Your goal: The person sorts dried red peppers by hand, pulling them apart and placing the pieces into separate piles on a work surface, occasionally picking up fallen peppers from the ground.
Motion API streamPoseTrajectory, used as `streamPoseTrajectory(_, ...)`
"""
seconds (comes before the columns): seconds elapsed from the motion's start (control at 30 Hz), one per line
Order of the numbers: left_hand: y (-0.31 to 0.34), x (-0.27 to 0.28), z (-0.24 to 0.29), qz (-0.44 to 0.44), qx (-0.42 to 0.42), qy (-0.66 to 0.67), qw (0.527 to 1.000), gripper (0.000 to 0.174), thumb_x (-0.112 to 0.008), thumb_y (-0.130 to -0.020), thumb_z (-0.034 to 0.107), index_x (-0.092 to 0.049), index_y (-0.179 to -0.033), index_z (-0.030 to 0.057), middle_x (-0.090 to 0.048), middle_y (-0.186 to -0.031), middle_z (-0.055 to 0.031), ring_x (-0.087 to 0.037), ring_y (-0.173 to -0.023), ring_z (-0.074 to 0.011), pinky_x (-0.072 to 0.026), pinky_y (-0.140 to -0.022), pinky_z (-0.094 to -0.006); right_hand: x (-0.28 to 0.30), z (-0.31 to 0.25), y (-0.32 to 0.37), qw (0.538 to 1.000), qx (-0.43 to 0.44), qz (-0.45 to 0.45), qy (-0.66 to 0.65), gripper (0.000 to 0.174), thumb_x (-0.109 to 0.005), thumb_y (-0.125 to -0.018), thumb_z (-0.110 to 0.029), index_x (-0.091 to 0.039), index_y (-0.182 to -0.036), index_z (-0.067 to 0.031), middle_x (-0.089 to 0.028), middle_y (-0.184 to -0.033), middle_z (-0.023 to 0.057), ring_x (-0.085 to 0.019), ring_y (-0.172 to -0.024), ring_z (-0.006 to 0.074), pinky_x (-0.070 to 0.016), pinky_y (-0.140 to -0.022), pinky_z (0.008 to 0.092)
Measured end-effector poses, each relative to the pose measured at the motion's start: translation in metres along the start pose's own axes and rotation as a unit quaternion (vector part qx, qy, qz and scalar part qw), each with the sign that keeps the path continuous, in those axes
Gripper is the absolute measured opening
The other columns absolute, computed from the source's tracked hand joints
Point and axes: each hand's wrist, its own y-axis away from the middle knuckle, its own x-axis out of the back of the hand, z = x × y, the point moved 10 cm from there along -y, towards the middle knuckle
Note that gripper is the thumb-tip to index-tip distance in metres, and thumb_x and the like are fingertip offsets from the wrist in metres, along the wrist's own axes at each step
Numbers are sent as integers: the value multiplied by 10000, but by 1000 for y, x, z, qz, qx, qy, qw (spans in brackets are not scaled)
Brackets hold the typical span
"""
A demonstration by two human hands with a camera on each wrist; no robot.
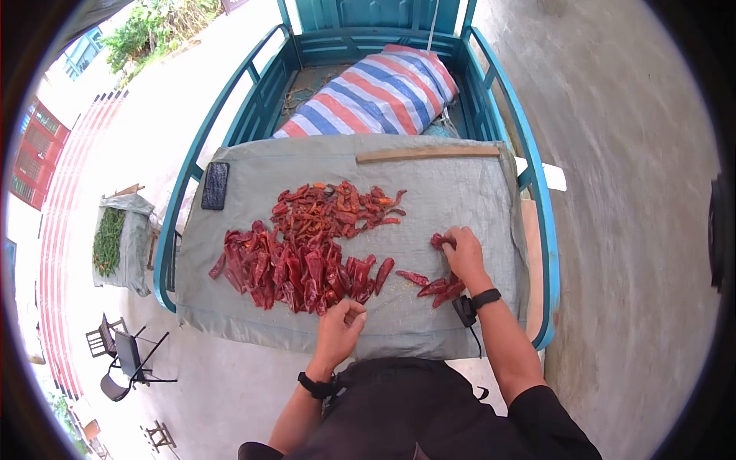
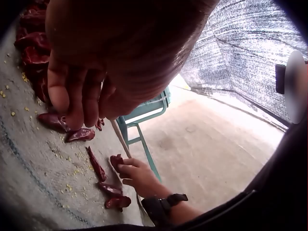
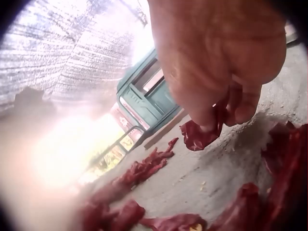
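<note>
My right hand (image 1: 466,259) pinches a dried red chili pepper (image 1: 439,241) over the right part of the grey cloth. The right wrist view shows this crinkled pepper (image 3: 198,137) hanging from the fingertips, partly hidden by them. Below that hand lie several loose chilies (image 1: 434,287). My left hand (image 1: 337,333), its fingers loosely bent and holding nothing, is at the near edge of a heap of large dark red chilies (image 1: 291,268). Behind this heap spreads a pile of smaller, orange-red chilies (image 1: 330,208).
The grey cloth (image 1: 253,170) covers a surface across the teal cart bed (image 1: 287,65). A wooden strip (image 1: 429,154) lies along its far side, a dark phone-like slab (image 1: 215,186) at the left. Behind is a striped sack (image 1: 383,92). Pale seeds (image 2: 67,187) are scattered about.
</note>
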Motion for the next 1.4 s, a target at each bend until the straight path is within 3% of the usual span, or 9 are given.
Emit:
streamPoseTrajectory(0.1, -1, -3, 3, -10, 1, -1, 1000, 102, -734, -996, 58, -695, -1077, 9, -689, -863, 4, -629, -790, -80, -526, -738, -271, -2, 10, -1, 980, -69, -1, -186, 209, -795, -901, -78, -727, -1096, -53, -734, -907, 102, -693, -769, 261, -561, -707, 400)
streamPoseTrajectory(0.2, -4, -8, -4, -21, 17, 14, 1000, 103, -729, -1003, 60, -689, -1079, 3, -690, -868, -1, -646, -798, -84, -540, -757, -269, -17, 9, 10, 894, -197, -58, -398, 173, -787, -960, -114, -715, -1094, -31, -760, -917, 74, -674, -738, 159, -537, -659, 328)
streamPoseTrajectory(0.4, -16, -22, -8, -51, 33, 64, 996, 116, -713, -1035, 81, -679, -1107, -3, -698, -966, -11, -669, -875, -83, -571, -792, -275, -38, -51, 43, 748, -269, -164, -585, 97, -678, -1073, -134, -677, -1108, -44, -759, -976, 69, -704, -776, 135, -560, -661, 292)
streamPoseTrajectory(0.53, -29, -37, 6, -66, 39, 129, 989, 181, -702, -1063, 123, -655, -1186, -2, -711, -1045, -32, -686, -901, -99, -578, -810, -288, -47, -96, 62, 702, -277, -216, -620, 71, -658, -1097, -136, -665, -1097, -65, -754, -1007, 51, -731, -859, 135, -587, -726, 297)
streamPoseTrajectory(0.63, -34, -41, 23, -64, 65, 177, 980, 253, -678, -1088, 168, -626, -1273, 3, -733, -1108, -65, -719, -925, -132, -577, -822, -296, -57, -116, 69, 693, -238, -205, -649, 53, -674, -1090, -116, -673, -1079, -64, -739, -1028, 13, -699, -932, 98, -573, -795, 280)
streamPoseTrajectory(0.73, -37, -46, 25, -71, 83, 232, 966, 303, -661, -1104, 199, -601, -1329, 5, -748, -1154, -92, -751, -955, -172, -576, -825, -304, -57, -124, 70, 746, -180, -216, -604, 33, -688, -1073, -81, -690, -1085, -51, -716, -1041, -13, -650, -982, 70, -546, -859, 268)
streamPoseTrajectory(0.97, -22, -60, -2, -110, 181, 392, 895, 295, -686, -1099, 207, -598, -1311, 22, -753, -1145, -90, -774, -940, -193, -579, -788, -292, -65, -134, 84, 774, -137, -229, -574, 132, -694, -1041, -56, -727, -1164, -22, -714, -1056, -12, -635, -975, 80, -531, -854, 269)
streamPoseTrajectory(1.07, -23, -48, -10, -89, 159, 369, 911, 258, -712, -1086, 205, -615, -1250, 31, -756, -1094, -72, -769, -912, -174, -576, -758, -279, -67, -134, 87, 781, -149, -242, -556, 154, -704, -1036, -88, -733, -1172, -20, -726, -1067, -2, -652, -961, 91, -543, -822, 279)
streamPoseTrajectory(1.4, -33, 32, -5, 160, 28, -26, 986, 282, -827, -967, 171, -655, -1141, 32, -723, -868, -29, -682, -738, -128, -537, -676, -313, -31, -94, 84, 809, -237, -226, -488, 192, -704, -1016, -121, -718, -1165, -2, -752, -999, 46, -679, -816, 102, -541, -717, 279)
